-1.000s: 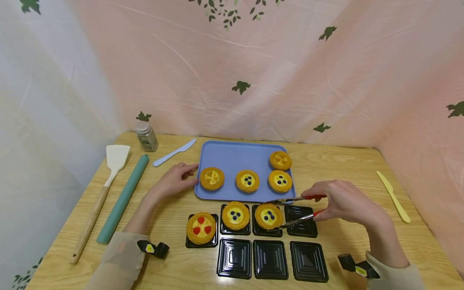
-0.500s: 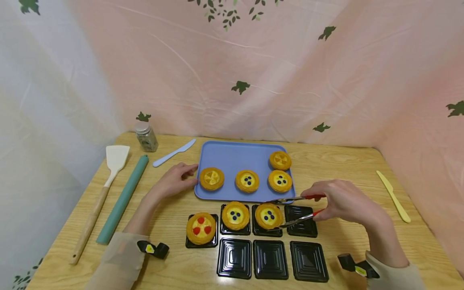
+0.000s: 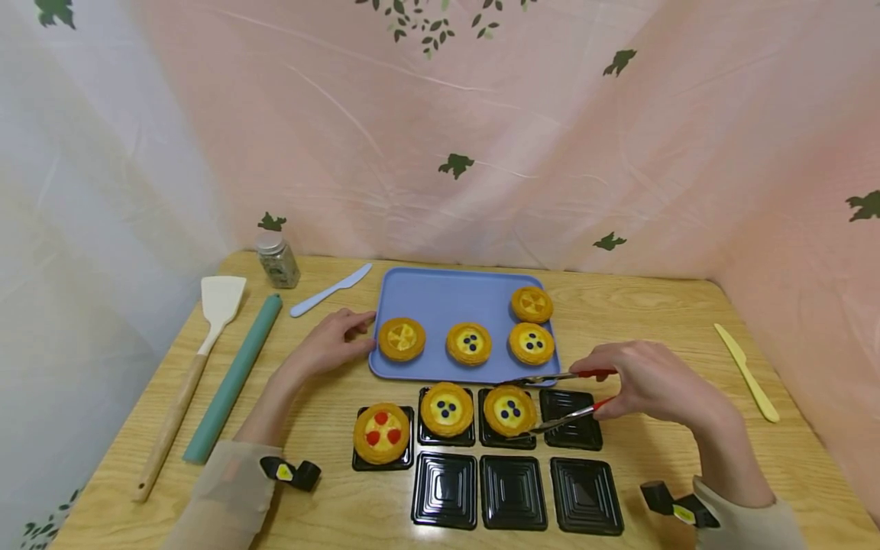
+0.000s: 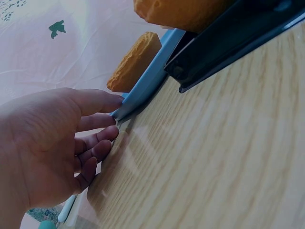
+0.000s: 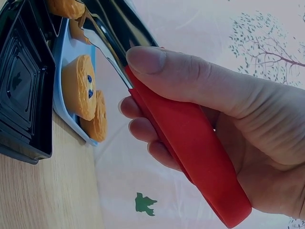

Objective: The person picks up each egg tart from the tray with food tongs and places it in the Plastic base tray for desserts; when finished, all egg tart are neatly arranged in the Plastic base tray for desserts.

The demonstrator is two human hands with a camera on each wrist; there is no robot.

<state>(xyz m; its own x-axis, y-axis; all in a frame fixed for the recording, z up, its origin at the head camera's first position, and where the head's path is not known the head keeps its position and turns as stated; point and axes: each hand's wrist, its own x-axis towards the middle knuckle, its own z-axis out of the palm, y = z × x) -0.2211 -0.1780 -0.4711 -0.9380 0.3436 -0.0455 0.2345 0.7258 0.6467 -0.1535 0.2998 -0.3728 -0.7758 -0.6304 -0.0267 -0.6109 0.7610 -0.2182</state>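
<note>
Blueberry tart (image 3: pixel 509 410) lies over black mold (image 3: pixel 495 441) between arms of red-handled tongs (image 5: pixel 190 143), left of your right grip (image 3: pixel 649 382), clamped on them. Another mold (image 3: pixel 581 438) under tongs. Second blueberry tart (image 3: pixel 447 409) just left; blue tray (image 3: pixel 447 294) with four tarts (image 3: pixel 469 344) just beyond. Your left grip (image 3: pixel 337 341), fingers relaxed, touches tray's rim.

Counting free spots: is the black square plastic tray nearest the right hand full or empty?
Empty: the tray shows only its bare, stepped bottom.
</note>
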